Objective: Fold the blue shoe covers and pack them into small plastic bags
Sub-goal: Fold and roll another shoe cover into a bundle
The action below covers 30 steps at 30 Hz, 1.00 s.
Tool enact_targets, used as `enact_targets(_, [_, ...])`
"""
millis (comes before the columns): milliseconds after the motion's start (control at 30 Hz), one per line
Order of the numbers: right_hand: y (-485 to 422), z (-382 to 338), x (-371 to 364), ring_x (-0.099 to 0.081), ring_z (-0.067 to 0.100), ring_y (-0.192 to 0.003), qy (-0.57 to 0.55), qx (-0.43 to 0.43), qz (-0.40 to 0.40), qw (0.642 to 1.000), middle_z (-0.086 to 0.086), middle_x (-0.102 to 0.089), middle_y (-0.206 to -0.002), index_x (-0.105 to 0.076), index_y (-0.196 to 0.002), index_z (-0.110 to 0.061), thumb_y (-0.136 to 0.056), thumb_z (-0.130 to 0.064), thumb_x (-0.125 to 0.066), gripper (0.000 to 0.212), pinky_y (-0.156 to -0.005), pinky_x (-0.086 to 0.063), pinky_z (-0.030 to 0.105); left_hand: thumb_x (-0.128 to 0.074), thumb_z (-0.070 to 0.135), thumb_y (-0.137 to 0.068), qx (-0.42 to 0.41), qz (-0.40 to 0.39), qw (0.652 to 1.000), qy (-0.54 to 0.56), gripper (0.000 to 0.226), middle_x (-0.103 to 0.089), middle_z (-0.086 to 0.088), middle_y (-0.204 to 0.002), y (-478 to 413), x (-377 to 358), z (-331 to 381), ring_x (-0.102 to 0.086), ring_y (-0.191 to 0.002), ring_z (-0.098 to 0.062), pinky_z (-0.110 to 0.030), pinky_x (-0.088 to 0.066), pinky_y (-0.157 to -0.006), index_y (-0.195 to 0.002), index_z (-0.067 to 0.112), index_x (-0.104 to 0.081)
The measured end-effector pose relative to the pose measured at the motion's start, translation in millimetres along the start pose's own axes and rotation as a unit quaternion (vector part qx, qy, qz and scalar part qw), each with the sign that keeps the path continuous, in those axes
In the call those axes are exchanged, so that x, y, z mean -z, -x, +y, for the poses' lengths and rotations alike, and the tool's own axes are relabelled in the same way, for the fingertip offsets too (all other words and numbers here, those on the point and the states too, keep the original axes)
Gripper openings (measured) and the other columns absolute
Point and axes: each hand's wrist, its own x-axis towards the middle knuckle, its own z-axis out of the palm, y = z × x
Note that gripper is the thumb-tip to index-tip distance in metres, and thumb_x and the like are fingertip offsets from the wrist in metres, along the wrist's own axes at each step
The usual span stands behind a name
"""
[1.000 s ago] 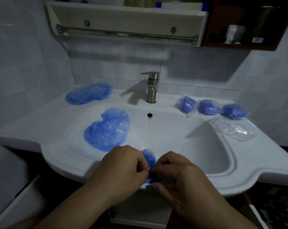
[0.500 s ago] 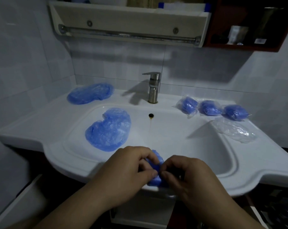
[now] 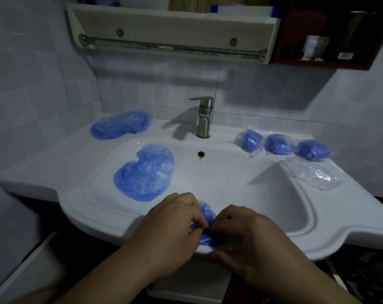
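While both hands worked over the near rim of the white sink [image 3: 111, 218], my left hand [image 3: 170, 224] and right hand [image 3: 247, 235] were each pinched onto the same small folded blue shoe cover [image 3: 207, 213], fingers curled around it from either side so that only a little of the blue showed between them; I could not tell whether a plastic bag was already around it. Inside the basin, up and to the left of my hands, one shoe cover lay spread flat [image 3: 145, 173], and another unfolded one [image 3: 120, 126] rested on the counter at the back left, near the wall. To the right of the tap [image 3: 204, 119], three packed bundles sat in a row on the counter: the first [image 3: 250, 139], the second [image 3: 277, 144] and the third [image 3: 312, 149], each blue wad inside clear plastic. Just in front of them lay empty clear bags [image 3: 315, 176], crumpled on the right-hand counter
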Motion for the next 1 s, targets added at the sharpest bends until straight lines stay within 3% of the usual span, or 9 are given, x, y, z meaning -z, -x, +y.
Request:
enact_targets(100, [-1.0,-2.7,2.9,-0.06,0.004,-0.081,-0.002,0.011,0.022,1.0,-0.014,-0.065,-0.086,-0.066,-0.1,-0.042,-0.07,-0.054,-0.06,0.033,-0.069,-0.049,0.023,-0.068,0.038,-0.085,-0.028,-0.055,0.998,0.03,0.016,-0.057,0.023,-0.102,2.3,11.4,-1.0,-0.053,-0.101,0.007,-0.015,-0.046,-0.087,-0.096,0.028,-0.076])
enact_targets(200, [0.8,-4.8,6.4,-0.061,0.005,-0.08,-0.027,-0.005,0.036,0.999,-0.013,-0.068,-0.084,-0.06,-0.102,-0.048,-0.066,-0.059,-0.063,0.038,-0.068,-0.048,0.018,-0.073,0.055,-0.079,-0.053,-0.111,0.992,0.019,0.033,-0.055,0.025,-0.107,4.8,18.7,-1.6,-0.047,-0.105,0.019,-0.002,-0.037,-0.083,-0.102,0.032,-0.075])
enact_targets(267, [2.6,-4.6,6.1,-0.062,0.002,-0.08,-0.039,-0.012,0.038,0.998,-0.019,-0.067,-0.084,-0.063,-0.096,-0.046,-0.067,-0.047,-0.073,0.03,-0.067,-0.045,0.012,-0.075,0.051,-0.079,-0.051,-0.109,0.992,0.03,0.028,-0.058,0.022,-0.101,4.6,18.9,0.5,-0.048,-0.099,0.021,-0.003,-0.038,-0.082,-0.099,0.031,-0.076])
enact_targets(367, [4.3,-4.5,6.3,-0.062,0.003,-0.072,-0.07,-0.038,0.051,0.996,-0.02,-0.066,-0.076,-0.068,-0.086,-0.034,-0.074,-0.032,-0.075,0.014,-0.06,-0.042,0.011,-0.073,0.044,-0.083,0.0,-0.076,0.995,0.069,0.014,-0.066,0.015,-0.089,5.2,18.2,4.8,-0.062,-0.085,0.004,-0.021,-0.051,-0.076,-0.091,0.033,-0.076])
enact_targets(500, [3.8,-6.1,3.7,-0.061,0.005,-0.07,-0.065,-0.065,0.076,0.993,-0.017,-0.065,-0.073,-0.064,-0.082,-0.033,-0.077,-0.023,-0.072,0.014,-0.059,-0.041,0.012,-0.074,0.025,-0.083,0.059,-0.031,0.989,0.132,0.005,-0.07,0.012,-0.071,4.4,16.0,3.2,-0.063,-0.063,0.0,-0.017,-0.049,-0.062,-0.085,0.03,-0.072])
enact_targets(700, [-0.2,-6.7,-6.4,-0.059,0.006,-0.077,-0.003,-0.11,0.073,0.991,-0.011,-0.063,-0.082,-0.072,-0.091,-0.037,-0.081,-0.036,-0.071,0.01,-0.069,-0.046,0.022,-0.071,0.029,-0.083,0.087,-0.007,0.993,0.083,0.006,-0.066,0.019,-0.065,1.9,4.8,9.2,-0.061,-0.064,0.002,-0.014,-0.045,-0.059,-0.077,0.027,-0.072])
enact_targets(867, [0.4,-4.3,-5.2,-0.058,0.006,-0.074,-0.017,-0.085,0.076,0.993,-0.014,-0.061,-0.08,-0.071,-0.092,-0.04,-0.08,-0.038,-0.069,0.012,-0.066,-0.046,0.021,-0.071,0.034,-0.082,0.093,0.04,0.994,0.044,0.011,-0.063,0.018,-0.065,2.7,0.2,10.6,-0.059,-0.064,0.001,-0.013,-0.039,-0.056,-0.075,0.03,-0.064])
enact_targets(933, [2.3,-4.1,-3.1,-0.058,0.005,-0.077,-0.013,-0.061,0.051,0.997,-0.014,-0.059,-0.083,-0.069,-0.096,-0.043,-0.076,-0.056,-0.057,0.027,-0.066,-0.046,0.021,-0.071,0.037,-0.083,0.072,0.039,0.996,0.02,0.009,-0.062,0.017,-0.072,2.6,0.7,9.0,-0.058,-0.072,0.002,-0.012,-0.039,-0.059,-0.078,0.031,-0.068])
enact_targets(1000, [2.1,-3.8,-1.2,-0.056,0.004,-0.079,-0.003,-0.049,0.027,0.998,-0.015,-0.056,-0.084,-0.069,-0.098,-0.042,-0.07,-0.067,-0.05,0.042,-0.067,-0.047,0.02,-0.073,0.045,-0.081,0.046,0.004,0.998,0.032,0.013,-0.06,0.019,-0.085,2.3,4.4,3.2,-0.058,-0.082,0.002,-0.016,-0.047,-0.073,-0.084,0.033,-0.074])
